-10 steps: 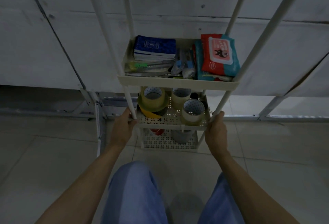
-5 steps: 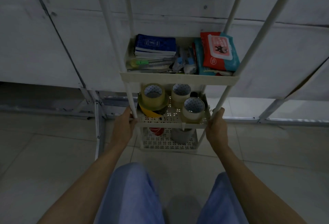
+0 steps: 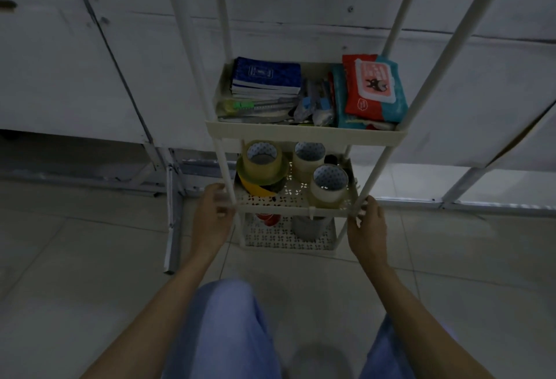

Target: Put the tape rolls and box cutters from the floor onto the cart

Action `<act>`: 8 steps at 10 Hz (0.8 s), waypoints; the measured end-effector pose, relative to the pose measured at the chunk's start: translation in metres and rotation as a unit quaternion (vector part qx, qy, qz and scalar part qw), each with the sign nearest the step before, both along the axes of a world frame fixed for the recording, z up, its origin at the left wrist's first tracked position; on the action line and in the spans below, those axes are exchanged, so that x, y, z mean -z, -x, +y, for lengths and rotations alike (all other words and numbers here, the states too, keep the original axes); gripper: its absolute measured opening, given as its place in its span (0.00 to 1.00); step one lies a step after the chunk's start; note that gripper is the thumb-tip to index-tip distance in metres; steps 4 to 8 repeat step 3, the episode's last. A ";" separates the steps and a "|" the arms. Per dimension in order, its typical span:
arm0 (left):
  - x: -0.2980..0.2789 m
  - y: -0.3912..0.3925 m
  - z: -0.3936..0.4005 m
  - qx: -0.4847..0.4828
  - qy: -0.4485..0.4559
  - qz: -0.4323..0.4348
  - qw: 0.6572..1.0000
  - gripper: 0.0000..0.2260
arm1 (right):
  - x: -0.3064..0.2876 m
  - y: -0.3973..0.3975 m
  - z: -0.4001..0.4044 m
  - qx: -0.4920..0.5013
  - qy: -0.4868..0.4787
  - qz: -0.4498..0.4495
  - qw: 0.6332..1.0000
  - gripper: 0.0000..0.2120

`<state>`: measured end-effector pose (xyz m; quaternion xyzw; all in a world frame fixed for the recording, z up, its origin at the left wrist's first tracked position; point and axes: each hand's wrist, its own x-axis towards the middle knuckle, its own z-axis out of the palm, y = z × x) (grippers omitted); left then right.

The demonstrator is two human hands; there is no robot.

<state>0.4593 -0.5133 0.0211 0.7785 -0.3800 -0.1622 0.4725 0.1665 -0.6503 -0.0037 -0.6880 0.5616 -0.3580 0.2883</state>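
Note:
The cream three-tier cart stands in front of me against the wall. Three clear tape rolls sit on its middle shelf, the left one stacked on a yellow roll. Up on the top shelf lie a yellow-green box cutter and blue-tipped cutters. My left hand grips the left front post at the middle shelf's corner. At the opposite corner my right hand holds the right front post.
Blue notebooks and a red wet-wipe pack share the top shelf. A red item and a grey cylinder sit on the bottom shelf. A metal frame leg stands left of the cart. My knees are below.
Both hands have stayed on the cart's front posts. The view has shifted slightly, and the cart sits a touch higher in it.

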 end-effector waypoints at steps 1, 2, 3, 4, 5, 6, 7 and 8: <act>-0.011 0.014 0.028 -0.019 0.038 -0.005 0.999 0.17 | -0.008 0.015 0.017 0.019 -0.043 0.006 0.999 0.15; -0.024 0.017 0.038 0.073 -0.006 -0.086 0.994 0.14 | -0.008 0.023 0.028 -0.038 -0.034 0.054 0.997 0.05; -0.038 0.018 0.031 0.162 -0.043 -0.142 0.976 0.09 | -0.003 0.015 0.018 -0.126 -0.037 0.101 0.986 0.05; -0.038 0.018 0.031 0.162 -0.043 -0.142 0.976 0.09 | -0.003 0.015 0.018 -0.126 -0.037 0.101 0.986 0.05; -0.038 0.018 0.031 0.162 -0.043 -0.142 0.976 0.09 | -0.003 0.015 0.018 -0.126 -0.037 0.101 0.986 0.05; -0.038 0.018 0.031 0.162 -0.043 -0.142 0.976 0.09 | -0.003 0.015 0.018 -0.126 -0.037 0.101 0.986 0.05; -0.038 0.018 0.031 0.162 -0.043 -0.142 0.976 0.09 | -0.003 0.015 0.018 -0.126 -0.037 0.101 0.986 0.05; -0.038 0.018 0.031 0.162 -0.043 -0.142 0.976 0.09 | -0.003 0.015 0.018 -0.126 -0.037 0.101 0.986 0.05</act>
